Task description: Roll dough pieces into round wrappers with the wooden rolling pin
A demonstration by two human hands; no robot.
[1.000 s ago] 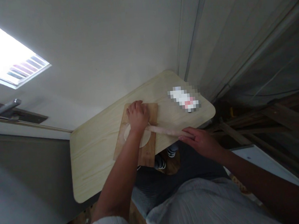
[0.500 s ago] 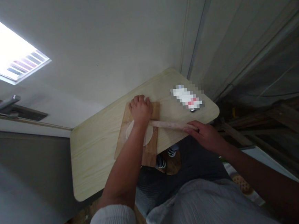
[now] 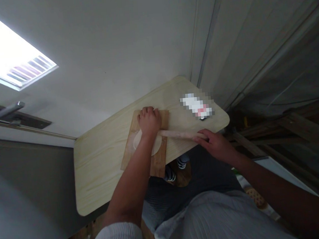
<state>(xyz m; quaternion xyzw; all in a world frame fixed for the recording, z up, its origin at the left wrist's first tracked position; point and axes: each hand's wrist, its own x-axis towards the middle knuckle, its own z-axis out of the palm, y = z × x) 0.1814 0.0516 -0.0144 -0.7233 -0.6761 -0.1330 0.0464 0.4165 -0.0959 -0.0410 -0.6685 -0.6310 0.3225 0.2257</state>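
A thin round disc of pale dough (image 3: pixel 157 145) lies on a brown wooden board (image 3: pixel 158 163) that sits on a light wooden table (image 3: pixel 102 164). A long wooden rolling pin (image 3: pixel 178 134) rests across the dough. My left hand (image 3: pixel 149 121) presses down on the pin's left end, above the dough. My right hand (image 3: pixel 215 145) holds the pin's right end, at the table's near edge. My left forearm hides much of the dough and the board.
A pixelated white and red flat object (image 3: pixel 197 106) lies at the table's right far corner. A white wall (image 3: pixel 110 57) stands behind the table. Wooden beams (image 3: pixel 287 124) are at the right. My lap and feet (image 3: pixel 170 174) show under the table's near edge.
Both hands pushed the rolling pin slightly away over the dough, then drew it back a little. The dough and the board stayed in place.
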